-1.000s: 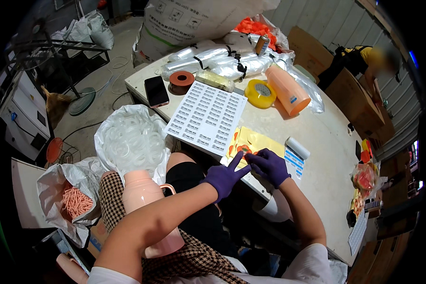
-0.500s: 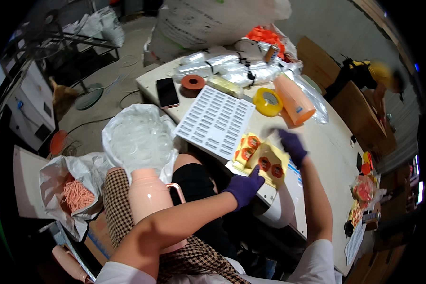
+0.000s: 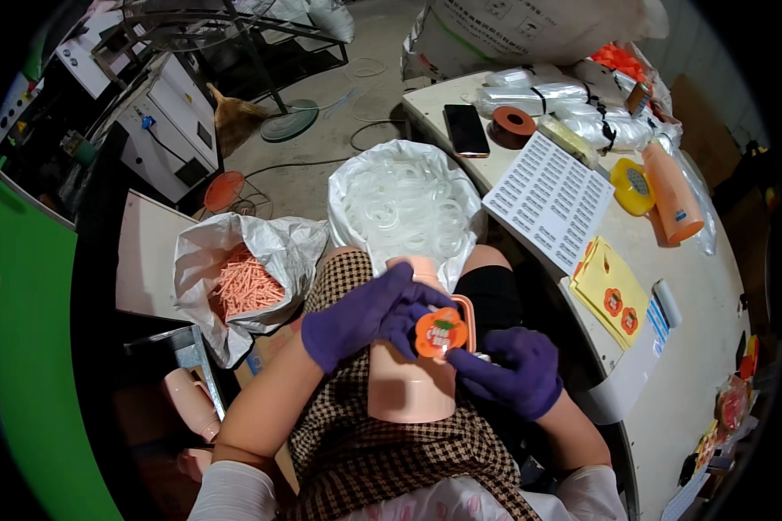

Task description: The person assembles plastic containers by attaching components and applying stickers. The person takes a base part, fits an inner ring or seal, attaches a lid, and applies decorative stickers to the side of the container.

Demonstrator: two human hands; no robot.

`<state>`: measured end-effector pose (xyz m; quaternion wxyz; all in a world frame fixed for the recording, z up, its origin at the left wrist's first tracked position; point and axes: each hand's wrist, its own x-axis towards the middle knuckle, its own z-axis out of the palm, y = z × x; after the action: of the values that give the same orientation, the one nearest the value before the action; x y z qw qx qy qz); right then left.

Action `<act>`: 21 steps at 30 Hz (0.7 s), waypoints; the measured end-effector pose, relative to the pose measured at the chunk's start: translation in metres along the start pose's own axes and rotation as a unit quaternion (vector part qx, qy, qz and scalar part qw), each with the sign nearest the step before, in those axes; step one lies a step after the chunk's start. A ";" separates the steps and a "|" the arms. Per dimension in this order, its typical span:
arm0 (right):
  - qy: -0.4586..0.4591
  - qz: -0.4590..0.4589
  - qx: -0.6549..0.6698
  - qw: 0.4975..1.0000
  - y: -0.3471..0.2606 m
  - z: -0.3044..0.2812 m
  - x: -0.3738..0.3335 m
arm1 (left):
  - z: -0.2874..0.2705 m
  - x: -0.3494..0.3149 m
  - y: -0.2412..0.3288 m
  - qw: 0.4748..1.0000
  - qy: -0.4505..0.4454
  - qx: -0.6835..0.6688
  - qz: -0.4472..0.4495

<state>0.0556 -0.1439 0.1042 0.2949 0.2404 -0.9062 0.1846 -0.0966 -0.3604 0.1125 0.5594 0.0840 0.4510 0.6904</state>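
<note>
our orange sticker (image 3: 440, 334) is now over the pink jug (image 3: 411, 399) on our lap (image 3: 334, 425), fingers of our left hand (image 3: 365, 317) and right hand (image 3: 517, 373) half curled by it, pinching or not we can't tell, so we've left the yellow sheets (image 3: 591, 282) on the desk (image 3: 695, 365).

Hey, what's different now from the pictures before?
The left hand and right hand let go of the yellow sticker sheet and moved left to the pink jug. An orange flower sticker is now between them. The black phone and yellow tape stayed put.
</note>
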 end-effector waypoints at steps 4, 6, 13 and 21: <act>-0.046 -0.032 -0.011 0.998 -0.012 0.022 0.005 | -0.002 -0.027 -0.001 0.969 0.065 0.237 -0.007; -0.045 -0.041 -0.041 0.997 -0.015 0.030 0.002 | -0.007 -0.030 -0.003 0.958 0.067 0.279 0.004; -0.062 -0.010 0.005 0.998 -0.008 0.034 -0.002 | -0.027 -0.010 -0.028 0.779 0.133 0.561 0.248; -0.091 -0.018 0.002 0.996 -0.003 0.042 -0.009 | -0.030 -0.006 -0.042 0.754 0.149 0.590 0.246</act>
<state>0.0453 -0.1638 0.0670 0.2138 0.2735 -0.9244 0.1579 -0.0843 -0.3824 0.0673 0.1353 0.4017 0.8104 0.4044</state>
